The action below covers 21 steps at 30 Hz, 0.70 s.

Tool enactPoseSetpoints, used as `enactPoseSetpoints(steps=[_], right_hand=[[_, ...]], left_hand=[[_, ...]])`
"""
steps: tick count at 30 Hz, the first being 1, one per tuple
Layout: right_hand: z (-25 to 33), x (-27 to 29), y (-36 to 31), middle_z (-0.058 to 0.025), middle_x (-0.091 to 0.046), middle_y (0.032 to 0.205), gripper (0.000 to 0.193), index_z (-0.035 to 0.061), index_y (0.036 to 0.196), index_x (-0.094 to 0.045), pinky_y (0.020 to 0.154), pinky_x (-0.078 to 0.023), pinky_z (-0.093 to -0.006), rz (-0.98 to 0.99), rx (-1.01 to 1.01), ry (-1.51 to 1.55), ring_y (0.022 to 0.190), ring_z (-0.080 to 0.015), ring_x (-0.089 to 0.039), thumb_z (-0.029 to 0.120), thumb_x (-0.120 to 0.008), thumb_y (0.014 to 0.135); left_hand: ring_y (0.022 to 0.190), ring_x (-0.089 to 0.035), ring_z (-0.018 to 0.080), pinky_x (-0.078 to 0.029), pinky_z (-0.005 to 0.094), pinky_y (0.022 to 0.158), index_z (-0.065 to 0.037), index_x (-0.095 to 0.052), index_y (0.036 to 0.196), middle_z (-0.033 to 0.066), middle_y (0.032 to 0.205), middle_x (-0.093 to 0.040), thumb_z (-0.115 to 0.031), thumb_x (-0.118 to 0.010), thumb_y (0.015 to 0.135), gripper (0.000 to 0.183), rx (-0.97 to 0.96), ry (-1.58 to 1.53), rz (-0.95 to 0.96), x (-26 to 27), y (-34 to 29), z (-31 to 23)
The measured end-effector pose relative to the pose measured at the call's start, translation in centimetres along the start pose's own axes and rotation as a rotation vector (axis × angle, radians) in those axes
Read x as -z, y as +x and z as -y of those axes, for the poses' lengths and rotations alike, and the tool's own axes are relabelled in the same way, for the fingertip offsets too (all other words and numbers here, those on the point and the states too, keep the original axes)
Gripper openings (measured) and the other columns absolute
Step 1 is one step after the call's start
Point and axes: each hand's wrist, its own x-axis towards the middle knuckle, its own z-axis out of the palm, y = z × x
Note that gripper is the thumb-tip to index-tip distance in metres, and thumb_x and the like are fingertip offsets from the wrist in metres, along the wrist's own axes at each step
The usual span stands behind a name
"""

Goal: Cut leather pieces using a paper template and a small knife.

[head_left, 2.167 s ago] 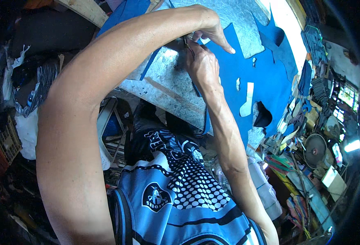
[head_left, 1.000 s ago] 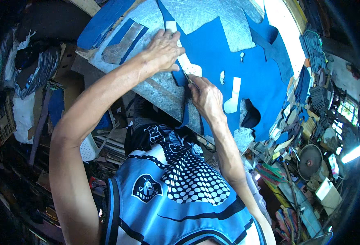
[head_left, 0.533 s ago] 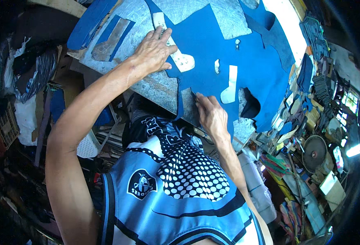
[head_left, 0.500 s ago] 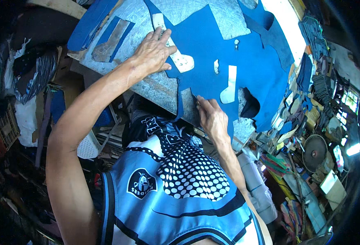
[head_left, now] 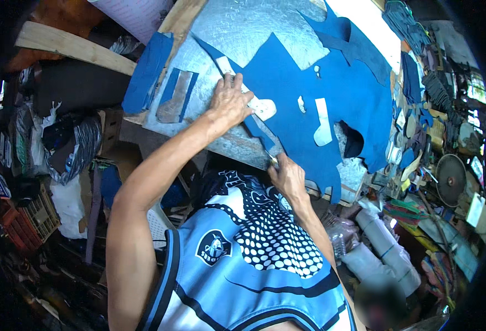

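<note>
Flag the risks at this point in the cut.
1. The left hand presses the pale elongated template close to the cut line, so the small cutting tool in the right hand could slip toward its fingers.
2. The template could shift on the large blue leather-like sheet, spoiling the outline.
3. The sheet overhangs the grey metal-topped board and may drag.

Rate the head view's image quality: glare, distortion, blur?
Head view: strong fisheye bend, black vignette at the right rim; window glare blows out the top right edge; the blue sheet, left hand and right hand read sharp; the clutter at lower left sits in deep shadow.
</note>
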Motion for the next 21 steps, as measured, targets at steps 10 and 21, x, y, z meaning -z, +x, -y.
enactPoseSetpoints(steps=[10,21], right_hand=[[1.6,4.0,-6.0,-0.0193,-0.064,0.076,0.024,-0.0009,0.099,-0.063,0.065,-0.049,-0.041,0.24,-0.085,0.344,0.07,-0.0314,-0.065,0.016,-0.068,0.083],[3.2,11.5,4.9,-0.0042,-0.054,0.087,0.035,0.0019,0.124,-0.053,0.063,-0.045,-0.0309,0.141,-0.22,0.673,0.073,-0.0121,-0.051,0.028,-0.051,0.101]], left_hand=[[0.124,-0.048,0.0505,-0.04,0.0538,0.097,-0.01,-0.072,0.104,0.0328,0.135,-0.049,-0.035,-0.072,0.085,0.031,-0.065,0.064,-0.118,0.2,0.2,0.1],[0.114,-0.054,0.0317,-0.043,0.0468,0.091,-0.005,-0.07,0.102,0.013,0.122,-0.059,-0.023,-0.075,0.081,0.028,0.019,-0.091,-0.22,0.1,0.7,2.0]])
